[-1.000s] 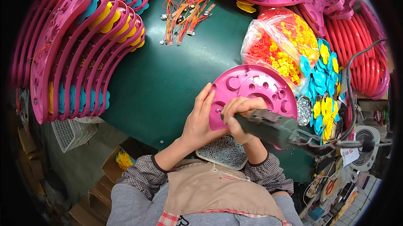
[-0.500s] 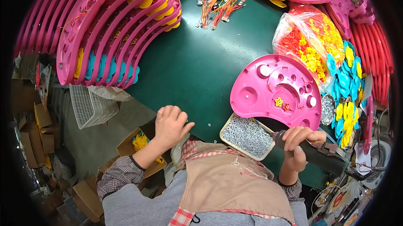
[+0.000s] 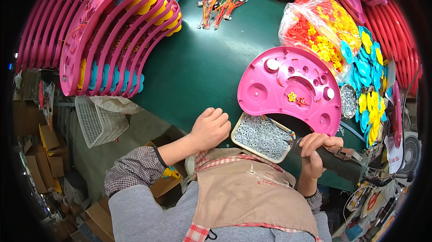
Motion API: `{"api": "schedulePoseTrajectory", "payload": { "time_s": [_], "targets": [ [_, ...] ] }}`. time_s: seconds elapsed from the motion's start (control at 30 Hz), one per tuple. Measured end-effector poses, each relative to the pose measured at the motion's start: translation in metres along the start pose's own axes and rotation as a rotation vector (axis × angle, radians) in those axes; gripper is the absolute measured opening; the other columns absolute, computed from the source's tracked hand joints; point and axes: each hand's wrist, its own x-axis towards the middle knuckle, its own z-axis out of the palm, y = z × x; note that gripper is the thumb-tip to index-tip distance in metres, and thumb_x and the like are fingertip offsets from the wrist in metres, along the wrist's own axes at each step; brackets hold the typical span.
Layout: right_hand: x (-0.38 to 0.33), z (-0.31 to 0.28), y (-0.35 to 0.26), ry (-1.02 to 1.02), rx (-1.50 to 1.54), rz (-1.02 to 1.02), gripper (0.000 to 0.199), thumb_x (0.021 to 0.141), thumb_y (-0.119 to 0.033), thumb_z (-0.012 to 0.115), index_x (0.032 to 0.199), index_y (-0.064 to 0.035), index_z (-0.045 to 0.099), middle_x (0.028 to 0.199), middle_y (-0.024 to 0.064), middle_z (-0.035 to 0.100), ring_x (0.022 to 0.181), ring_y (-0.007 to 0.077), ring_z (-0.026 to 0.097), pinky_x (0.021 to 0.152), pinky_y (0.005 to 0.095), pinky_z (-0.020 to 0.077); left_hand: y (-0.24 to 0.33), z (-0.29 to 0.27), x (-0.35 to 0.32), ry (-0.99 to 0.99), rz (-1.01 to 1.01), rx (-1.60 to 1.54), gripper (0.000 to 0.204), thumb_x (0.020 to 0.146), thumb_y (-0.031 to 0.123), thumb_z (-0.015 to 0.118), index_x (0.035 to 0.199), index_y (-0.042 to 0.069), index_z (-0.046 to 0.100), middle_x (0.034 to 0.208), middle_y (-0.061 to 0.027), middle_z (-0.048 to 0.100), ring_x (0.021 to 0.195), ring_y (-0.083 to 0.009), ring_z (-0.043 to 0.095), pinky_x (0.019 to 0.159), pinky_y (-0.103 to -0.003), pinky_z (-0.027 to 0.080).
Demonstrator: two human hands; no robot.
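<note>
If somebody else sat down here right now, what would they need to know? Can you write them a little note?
Left hand: closed in a loose fist at the edge of the green table, beside the tray of small screws; what it holds, if anything, is hidden.
Right hand: gripping the dark power screwdriver, its tip near the tray.
The pink curved plastic panel lies flat past the tray, with a yellow and a red flower piece set in it.
Done: panels with flowers stand stacked at left.
Left: most sockets on this panel look empty.

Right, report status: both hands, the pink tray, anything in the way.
Left hand fisted at the table edge, holding nothing visible. Right hand gripping the dark power screwdriver. Pink tray flat on the green table, untouched. Screw tray beside it.
</note>
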Motion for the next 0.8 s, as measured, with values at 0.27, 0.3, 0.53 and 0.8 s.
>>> {"api": "schedulePoseTrajectory", "payload": {
  "time_s": [0.27, 0.3, 0.53, 0.8],
  "targets": [
    [-0.004, -0.001, -0.004, 0.01, -0.009, -0.008, 0.043, 0.092, -0.003, 0.069, 0.125, -0.0076, 0.041, 0.072, 0.0085, 0.06, 0.06, 0.0207, 0.059, 0.066, 0.0389, 0.0551, 0.019, -0.031, 0.012, -0.027, -0.073, -0.269, 0.039, 0.081, 0.038, 0.083, 0.082, 0.011, 0.056, 0.082, -0.0063, 0.049, 0.082, -0.0263, 0.052, 0.077, -0.04, 0.04],
    [-0.005, -0.002, -0.005, 0.004, -0.01, -0.003, 0.043, 0.093, -0.003, 0.069, 0.125, -0.0079, 0.041, 0.072, 0.0083, 0.06, 0.06, 0.0207, 0.059, 0.067, 0.039, 0.0551, 0.019, -0.032, 0.005, -0.045, -0.097, -0.254, 0.041, 0.081, 0.041, 0.083, 0.083, 0.01, 0.056, 0.083, -0.0069, 0.049, 0.082, -0.0269, 0.052, 0.077, -0.041, 0.04],
    [-0.007, -0.002, 0.009, -0.024, -0.108, 0.059, 0.042, 0.094, 0.0, 0.067, 0.125, -0.0097, 0.041, 0.077, 0.0069, 0.06, 0.068, 0.0178, 0.059, 0.07, 0.0383, 0.0538, 0.035, -0.01, -0.016, -0.088, 0.009, -0.079, 0.029, 0.08, 0.026, 0.08, 0.076, 0.013, 0.055, 0.081, -0.0038, 0.048, 0.082, -0.0235, 0.053, 0.078, -0.038, 0.042],
    [-0.005, -0.008, -0.011, 0.046, -0.052, -0.034, 0.043, 0.092, 0.0, 0.066, 0.124, -0.0094, 0.039, 0.076, 0.0087, 0.06, 0.065, 0.0208, 0.061, 0.071, 0.0402, 0.0562, 0.036, -0.01, -0.026, -0.031, -0.05, -0.348, 0.026, 0.077, 0.009, 0.08, 0.073, 0.009, 0.054, 0.078, -0.0043, 0.051, 0.076, -0.0241, 0.054, 0.076, -0.039, 0.042]
  ]
}}
